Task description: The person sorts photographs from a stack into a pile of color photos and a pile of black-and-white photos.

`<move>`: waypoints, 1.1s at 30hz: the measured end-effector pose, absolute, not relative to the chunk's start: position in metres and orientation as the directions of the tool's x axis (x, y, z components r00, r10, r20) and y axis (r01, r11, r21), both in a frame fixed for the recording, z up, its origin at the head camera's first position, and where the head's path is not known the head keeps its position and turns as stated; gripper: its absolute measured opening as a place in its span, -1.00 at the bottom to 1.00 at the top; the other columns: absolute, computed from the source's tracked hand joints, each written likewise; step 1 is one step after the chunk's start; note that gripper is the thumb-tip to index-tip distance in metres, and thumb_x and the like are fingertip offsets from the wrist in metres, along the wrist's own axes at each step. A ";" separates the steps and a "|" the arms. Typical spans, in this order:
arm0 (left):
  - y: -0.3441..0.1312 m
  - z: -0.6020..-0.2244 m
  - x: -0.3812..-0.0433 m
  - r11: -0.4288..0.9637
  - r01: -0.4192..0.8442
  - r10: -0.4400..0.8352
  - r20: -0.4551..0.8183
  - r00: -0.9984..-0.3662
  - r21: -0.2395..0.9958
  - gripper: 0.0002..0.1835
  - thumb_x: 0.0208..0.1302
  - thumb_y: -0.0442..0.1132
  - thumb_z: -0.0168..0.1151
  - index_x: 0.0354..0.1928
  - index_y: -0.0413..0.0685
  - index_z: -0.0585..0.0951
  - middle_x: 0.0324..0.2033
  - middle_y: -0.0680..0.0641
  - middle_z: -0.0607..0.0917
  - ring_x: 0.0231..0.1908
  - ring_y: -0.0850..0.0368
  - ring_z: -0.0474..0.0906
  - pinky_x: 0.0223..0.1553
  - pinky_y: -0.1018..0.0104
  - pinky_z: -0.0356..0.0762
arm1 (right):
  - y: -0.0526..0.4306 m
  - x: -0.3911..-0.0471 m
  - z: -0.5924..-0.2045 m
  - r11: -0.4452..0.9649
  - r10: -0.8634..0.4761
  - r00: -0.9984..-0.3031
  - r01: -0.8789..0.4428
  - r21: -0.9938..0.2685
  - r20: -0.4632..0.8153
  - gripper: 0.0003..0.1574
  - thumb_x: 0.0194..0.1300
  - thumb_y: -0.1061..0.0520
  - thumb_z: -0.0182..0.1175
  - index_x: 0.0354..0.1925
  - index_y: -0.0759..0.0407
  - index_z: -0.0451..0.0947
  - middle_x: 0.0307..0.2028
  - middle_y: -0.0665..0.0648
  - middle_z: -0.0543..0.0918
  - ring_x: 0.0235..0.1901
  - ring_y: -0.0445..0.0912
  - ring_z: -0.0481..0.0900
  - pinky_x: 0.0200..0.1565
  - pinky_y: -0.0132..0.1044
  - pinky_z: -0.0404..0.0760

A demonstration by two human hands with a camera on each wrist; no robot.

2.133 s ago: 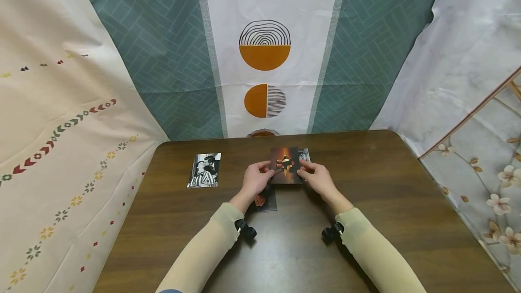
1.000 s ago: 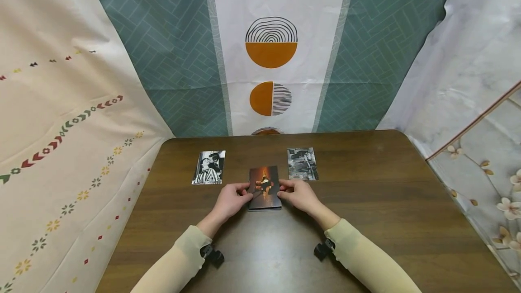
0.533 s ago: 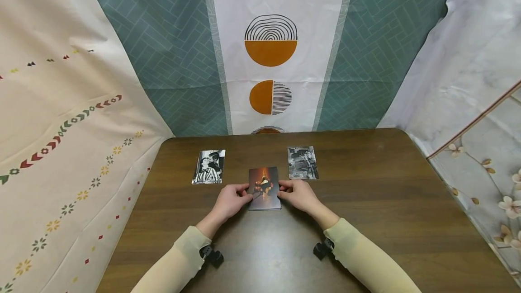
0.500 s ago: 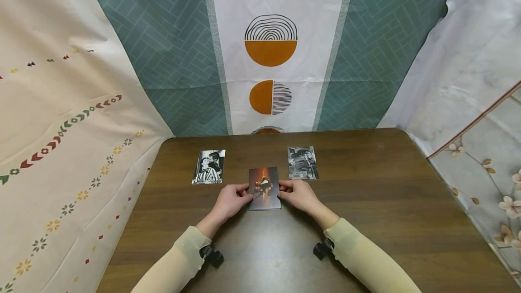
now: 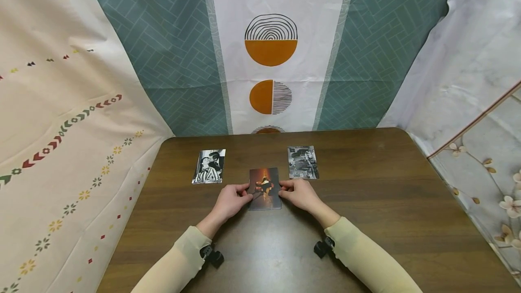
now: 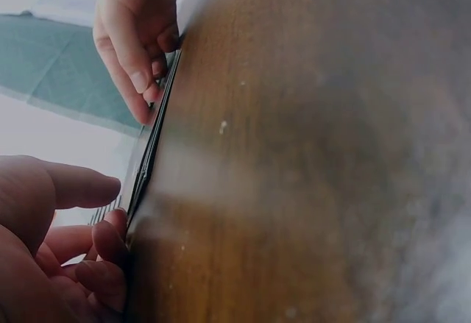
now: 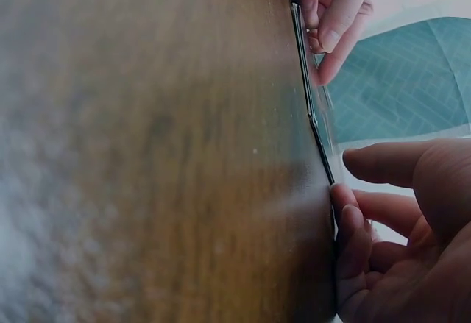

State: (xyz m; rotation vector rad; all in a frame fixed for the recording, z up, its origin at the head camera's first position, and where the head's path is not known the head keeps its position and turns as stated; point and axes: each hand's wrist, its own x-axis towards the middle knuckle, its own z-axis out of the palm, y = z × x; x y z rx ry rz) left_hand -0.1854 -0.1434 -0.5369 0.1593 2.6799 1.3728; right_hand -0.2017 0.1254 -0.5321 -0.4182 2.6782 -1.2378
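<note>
A small stack of photo cards [image 5: 264,189] lies at the middle of the table, its top card dark with an orange glow and a figure. My left hand [image 5: 229,200] holds the stack's left edge between thumb and curled fingers. On the opposite edge, my right hand [image 5: 301,193] does the same. The wrist views look along the table: the stack's thin layered edge [image 6: 151,146] runs between both hands, with slight gaps between layers. Behind the stack lie two black-and-white photo cards, one showing two people [image 5: 209,166] at left, the other a grey scene [image 5: 303,163] at right.
The brown wooden table [image 5: 366,193] has rounded far corners. Behind it hangs a green and white patterned cloth [image 5: 268,67]. Cream cloth [image 5: 81,148] stands at the left and pale floral cloth [image 5: 480,171] at the right.
Both hands brought the orange-lit card nearer and leftward from over the right black-and-white card, uncovering it, and laid it on a card in the middle. During the last second the hands have hardly moved.
</note>
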 end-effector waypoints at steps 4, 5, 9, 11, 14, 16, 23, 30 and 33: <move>-0.143 -0.537 -0.186 0.576 0.037 0.150 -0.062 -0.987 0.817 -0.55 0.34 -0.29 0.43 0.24 -0.28 0.72 -0.46 0.12 0.62 -0.57 0.26 0.35 -0.39 0.29 0.34 | 0.126 -0.202 -0.532 0.615 -0.321 -0.947 -0.182 -0.767 -0.032 -0.56 0.40 0.16 0.41 0.19 0.29 0.74 -0.26 -0.05 0.78 -0.26 -0.20 0.68 -0.14 -0.16 0.64; -0.143 -0.537 -0.186 0.575 0.035 0.149 -0.062 -0.987 0.818 -0.55 0.34 -0.29 0.44 0.24 -0.28 0.72 -0.46 0.12 0.62 -0.57 0.26 0.35 -0.39 0.29 0.35 | 0.126 -0.202 -0.532 0.614 -0.320 -0.947 -0.181 -0.768 -0.033 -0.56 0.40 0.17 0.41 0.20 0.29 0.74 -0.25 -0.05 0.78 -0.26 -0.20 0.67 -0.14 -0.17 0.64; -0.144 -0.537 -0.186 0.574 0.033 0.147 -0.064 -0.987 0.818 -0.55 0.34 -0.29 0.44 0.24 -0.28 0.72 -0.47 0.11 0.61 -0.58 0.26 0.35 -0.40 0.29 0.34 | 0.127 -0.202 -0.532 0.613 -0.321 -0.946 -0.177 -0.770 -0.038 -0.55 0.41 0.16 0.41 0.20 0.29 0.74 -0.25 -0.05 0.78 -0.26 -0.21 0.67 -0.16 -0.18 0.63; -0.144 -0.537 -0.187 0.575 0.034 0.148 -0.063 -0.987 0.818 -0.56 0.34 -0.29 0.45 0.23 -0.28 0.72 -0.47 0.11 0.62 -0.58 0.26 0.35 -0.40 0.29 0.33 | 0.127 -0.203 -0.532 0.614 -0.324 -0.945 -0.180 -0.768 -0.038 -0.55 0.40 0.16 0.41 0.20 0.30 0.74 -0.25 -0.04 0.79 -0.27 -0.21 0.66 -0.16 -0.18 0.63; -0.144 -0.537 -0.188 0.581 0.041 0.153 -0.060 -0.986 0.813 -0.56 0.34 -0.29 0.44 0.23 -0.29 0.73 -0.47 0.12 0.62 -0.58 0.26 0.35 -0.39 0.29 0.34 | 0.127 -0.203 -0.532 0.618 -0.327 -0.944 -0.183 -0.765 -0.038 -0.55 0.40 0.17 0.41 0.20 0.30 0.74 -0.25 -0.04 0.79 -0.26 -0.21 0.66 -0.15 -0.18 0.63; -0.144 -0.537 -0.188 0.585 0.040 0.153 -0.063 -0.986 0.810 -0.56 0.34 -0.29 0.44 0.23 -0.29 0.73 -0.47 0.12 0.62 -0.58 0.26 0.35 -0.38 0.29 0.34 | 0.127 -0.204 -0.532 0.621 -0.327 -0.944 -0.182 -0.763 -0.040 -0.55 0.40 0.16 0.41 0.20 0.29 0.74 -0.24 -0.05 0.79 -0.25 -0.20 0.67 -0.14 -0.17 0.63; -0.145 -0.537 -0.188 0.583 0.026 0.151 -0.077 -0.986 0.812 -0.56 0.36 -0.28 0.44 0.23 -0.30 0.72 -0.45 0.11 0.63 -0.55 0.25 0.37 -0.37 0.30 0.36 | 0.129 -0.204 -0.531 0.608 -0.329 -0.942 -0.160 -0.777 -0.063 -0.53 0.42 0.15 0.40 0.23 0.28 0.72 -0.19 -0.03 0.79 -0.17 -0.14 0.70 -0.08 -0.15 0.65; -0.146 -0.537 -0.187 0.551 -0.010 0.127 -0.096 -0.987 0.835 -0.56 0.37 -0.26 0.46 0.24 -0.27 0.73 -0.42 0.08 0.65 -0.51 0.21 0.42 -0.37 0.28 0.37 | 0.136 -0.205 -0.532 0.560 -0.363 -0.930 -0.159 -0.813 -0.068 -0.52 0.45 0.14 0.37 0.25 0.32 0.70 -0.13 0.02 0.79 -0.06 -0.05 0.72 0.01 -0.08 0.67; -0.146 -0.538 -0.187 0.535 -0.013 0.119 -0.090 -0.989 0.845 -0.57 0.37 -0.28 0.45 0.23 -0.28 0.73 -0.41 0.06 0.65 -0.49 0.19 0.45 -0.40 0.29 0.38 | 0.142 -0.205 -0.531 0.545 -0.370 -0.926 -0.155 -0.824 -0.071 -0.51 0.46 0.13 0.36 0.26 0.32 0.69 -0.11 0.04 0.79 -0.04 -0.04 0.72 0.05 -0.07 0.67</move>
